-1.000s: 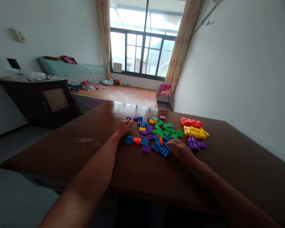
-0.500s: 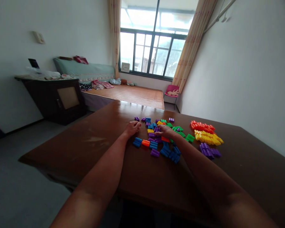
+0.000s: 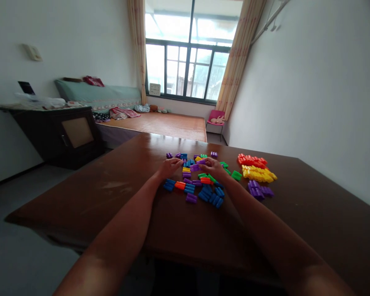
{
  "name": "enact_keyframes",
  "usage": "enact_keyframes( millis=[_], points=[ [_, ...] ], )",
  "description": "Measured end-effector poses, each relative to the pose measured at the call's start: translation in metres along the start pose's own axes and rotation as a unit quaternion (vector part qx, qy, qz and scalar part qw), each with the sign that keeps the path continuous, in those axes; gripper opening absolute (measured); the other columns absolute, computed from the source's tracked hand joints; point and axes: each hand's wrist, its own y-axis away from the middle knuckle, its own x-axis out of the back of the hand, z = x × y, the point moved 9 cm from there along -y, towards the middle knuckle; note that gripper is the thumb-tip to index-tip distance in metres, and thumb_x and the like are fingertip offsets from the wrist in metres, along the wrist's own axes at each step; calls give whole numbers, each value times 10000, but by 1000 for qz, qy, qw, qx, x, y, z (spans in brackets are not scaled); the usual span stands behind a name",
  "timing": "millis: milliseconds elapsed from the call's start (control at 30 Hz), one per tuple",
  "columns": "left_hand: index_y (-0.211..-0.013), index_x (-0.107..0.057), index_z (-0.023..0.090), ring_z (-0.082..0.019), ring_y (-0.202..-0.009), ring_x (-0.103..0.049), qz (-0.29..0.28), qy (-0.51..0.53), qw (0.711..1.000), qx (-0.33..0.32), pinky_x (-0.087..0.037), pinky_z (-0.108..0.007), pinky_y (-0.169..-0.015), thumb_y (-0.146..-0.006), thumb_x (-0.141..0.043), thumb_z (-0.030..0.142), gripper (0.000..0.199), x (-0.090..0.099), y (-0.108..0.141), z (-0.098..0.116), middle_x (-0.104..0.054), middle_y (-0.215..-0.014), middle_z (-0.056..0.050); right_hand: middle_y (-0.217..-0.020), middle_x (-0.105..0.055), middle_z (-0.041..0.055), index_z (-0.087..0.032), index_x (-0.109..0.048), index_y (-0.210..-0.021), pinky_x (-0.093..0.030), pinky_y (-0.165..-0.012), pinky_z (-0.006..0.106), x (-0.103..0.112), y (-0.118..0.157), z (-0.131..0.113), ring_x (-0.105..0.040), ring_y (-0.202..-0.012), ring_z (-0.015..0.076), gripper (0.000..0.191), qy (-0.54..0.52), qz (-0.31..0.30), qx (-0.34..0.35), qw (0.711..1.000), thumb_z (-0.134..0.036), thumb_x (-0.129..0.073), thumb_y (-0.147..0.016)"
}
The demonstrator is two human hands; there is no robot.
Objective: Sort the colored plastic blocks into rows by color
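My right hand is closed on purple plastic building blocks, held between thumb and fingers just above the scattered pieces. To its left, my left hand has its fingers drawn together, their tips beside a small purple block; what they pinch, if anything, is too small to make out. Around the hands lie blue blocks, green blocks, a yellow block and an orange block. A lone purple block lies nearest to me.
On the right of the brown table stand groups of orange-red blocks, yellow blocks and purple blocks. Beyond the table are a bed, a pink chair and a dark cabinet.
My right hand has lifted purple blocks off the pile. My left hand's fingers have stretched rightward to the nearby blocks. The whole view has shifted, so the scene sits further left.
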Motion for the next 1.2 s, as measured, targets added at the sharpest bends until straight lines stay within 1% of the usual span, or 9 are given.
enact_keyframes(
  millis=[167, 300, 433, 567, 700, 800, 900, 1033, 1200],
  points=[
    [-1041, -712, 160, -219, -889, -662, -98, 56, 993, -25, -536, -285, -735, -758, -637, 514, 459, -25, 5, 21, -726, -976, -71, -832, -701, 24, -211, -592, -892, -538, -737, 349, -19, 8, -3, -659, -797, 199, 394, -3, 20, 29, 999, -519, -719, -682],
    [-1016, -711, 148, -176, -713, -640, -101, 68, 992, 28, -524, -263, -603, -744, -620, 560, 503, -18, 8, 6, -710, -826, -54, -865, -703, 29, -209, -625, -899, -521, -798, 351, 6, 18, -18, -651, -861, 209, 359, 78, 82, 65, 991, -520, -677, -727],
    [-991, -714, 146, -169, -664, -621, -59, 46, 995, 62, -503, -247, -548, -717, -623, 594, 533, -4, 6, -15, -694, -767, -45, -842, -696, 48, -187, -641, -924, -530, -749, 344, 72, 52, -32, -650, -816, 215, 412, 131, 155, 38, 978, -536, -693, -710],
    [-986, -716, 142, -170, -639, -612, -34, 35, 996, 79, -499, -249, -543, -699, -628, 607, 554, 0, 4, -24, -686, -737, -38, -988, -684, 68, -199, -611, -1022, -551, -733, 341, 172, 116, -28, -655, -849, 206, 476, 92, 288, 36, 953, -525, -713, -691],
    [-960, -728, 150, -174, -615, -608, -31, 3, 996, 82, -488, -254, -550, -680, -642, 601, 538, 2, 6, -17, -691, -719, -31, -894, -677, 70, -174, -603, -894, -557, -658, 339, 283, 200, 19, -645, -736, 186, 471, 68, 505, -4, 861, -514, -743, -600],
    [-926, -737, 160, -179, -605, -611, -23, -24, 996, 83, -479, -256, -556, -667, -648, 596, 514, 7, 9, -11, -694, -697, -25, -696, -659, 53, -166, -605, -763, -534, -592, 333, 326, 239, 55, -617, -631, 188, 404, 128, 566, -75, 811, -483, -744, -555],
    [-955, -734, 167, -178, -593, -610, -12, -33, 996, 87, -473, -256, -551, -672, -642, 591, 518, 11, 11, -12, -694, -691, -18, -619, -653, 56, -173, -623, -691, -508, -570, 323, 337, 244, 70, -605, -587, 192, 315, 219, 542, -127, 801, -448, -721, -575],
    [-984, -732, 166, -173, -567, -604, -4, -39, 995, 94, -469, -254, -539, -683, -635, 583, 523, 13, 12, -15, -678, -644, -7, -596, -658, 55, -188, -639, -628, -480, -576, 313, 329, 228, 75, -600, -554, 186, 245, 341, 462, -201, 793, -427, -690, -617],
    [-945, -737, 163, -175, -575, -604, -21, -44, 996, 80, -469, -252, -545, -679, -628, 609, 530, 9, 10, -9, -674, -635, -9, -615, -663, 61, -206, -624, -608, -466, -598, 312, 316, 216, 66, -607, -571, 191, 238, 448, 431, -202, 757, -432, -634, -682]
  ],
)
